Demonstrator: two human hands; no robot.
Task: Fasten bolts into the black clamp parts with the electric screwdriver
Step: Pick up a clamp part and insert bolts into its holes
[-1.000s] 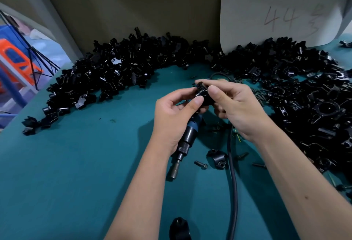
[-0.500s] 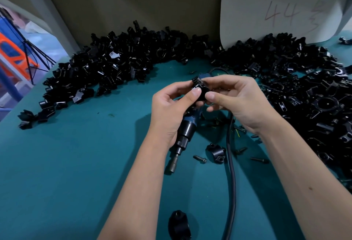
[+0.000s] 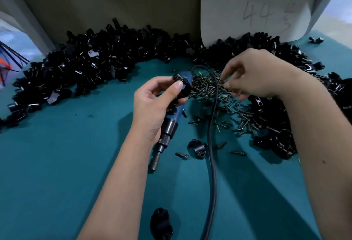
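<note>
Black clamp part [image 3: 182, 89] is sitting pinched in my left hand [image 3: 152, 106], which is also clasping the electric screwdriver [image 3: 167, 125], bit pointing toward 7 o'clock. My right hand [image 3: 253, 74] is reaching into the bolt pile [image 3: 207, 87] on the teal tabletop [image 3: 57, 163], at 3 o'clock from the clamp; whether its fingertips are pinching a bolt, I cannot tell.
</note>
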